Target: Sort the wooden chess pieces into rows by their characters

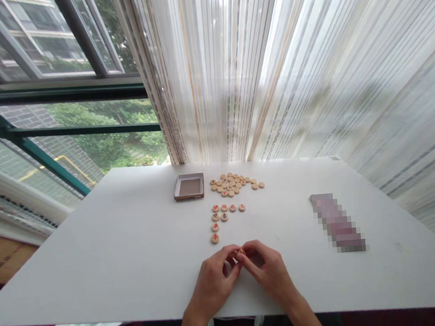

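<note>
Both my left hand (217,273) and my right hand (266,267) meet near the table's front edge, pinching one round xiangqi piece (241,252) between their fingertips. Fingers hide most of that piece. Just beyond my hands, several xiangqi pieces (215,227) lie face up in short rows and a column, with red or black characters. Farther back is a loose cluster of wooden pieces (230,184), mostly blank side up, a few showing characters. A shallow open box (189,187) stands left of the cluster.
The white table (134,255) reaches back to a striped sheer curtain (214,83). A blurred-out pinkish object (338,224) lies on its right side. An open window (62,54) is at the left. A cardboard box (8,257) sits below the table's left side.
</note>
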{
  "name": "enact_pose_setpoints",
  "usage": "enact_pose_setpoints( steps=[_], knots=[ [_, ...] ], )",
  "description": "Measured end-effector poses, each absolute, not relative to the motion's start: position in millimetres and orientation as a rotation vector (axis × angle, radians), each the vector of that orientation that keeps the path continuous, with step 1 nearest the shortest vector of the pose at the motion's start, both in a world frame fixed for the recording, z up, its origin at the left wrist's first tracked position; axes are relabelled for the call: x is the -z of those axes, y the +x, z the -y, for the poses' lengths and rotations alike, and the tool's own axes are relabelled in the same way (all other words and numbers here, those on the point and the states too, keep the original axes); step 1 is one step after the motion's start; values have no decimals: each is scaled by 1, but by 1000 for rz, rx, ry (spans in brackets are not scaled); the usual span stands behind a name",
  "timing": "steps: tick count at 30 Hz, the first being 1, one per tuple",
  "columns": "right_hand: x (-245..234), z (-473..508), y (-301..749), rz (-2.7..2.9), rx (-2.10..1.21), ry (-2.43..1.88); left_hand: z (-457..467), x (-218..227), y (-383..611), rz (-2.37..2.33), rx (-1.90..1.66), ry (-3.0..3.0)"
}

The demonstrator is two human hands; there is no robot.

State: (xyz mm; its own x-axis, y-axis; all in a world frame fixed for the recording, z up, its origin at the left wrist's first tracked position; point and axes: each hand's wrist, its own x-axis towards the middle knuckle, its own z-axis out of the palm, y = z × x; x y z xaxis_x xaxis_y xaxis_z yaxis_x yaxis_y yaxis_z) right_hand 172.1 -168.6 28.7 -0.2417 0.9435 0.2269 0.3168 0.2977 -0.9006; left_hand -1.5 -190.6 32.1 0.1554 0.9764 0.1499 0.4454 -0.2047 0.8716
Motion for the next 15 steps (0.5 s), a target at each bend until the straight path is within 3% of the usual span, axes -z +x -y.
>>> enact_pose_setpoints(
  steps=[15],
  knots=[
    [-32,168,176,1702,-1003,-1193,192,-34,-2,-1357,-976,1756]
  ],
)
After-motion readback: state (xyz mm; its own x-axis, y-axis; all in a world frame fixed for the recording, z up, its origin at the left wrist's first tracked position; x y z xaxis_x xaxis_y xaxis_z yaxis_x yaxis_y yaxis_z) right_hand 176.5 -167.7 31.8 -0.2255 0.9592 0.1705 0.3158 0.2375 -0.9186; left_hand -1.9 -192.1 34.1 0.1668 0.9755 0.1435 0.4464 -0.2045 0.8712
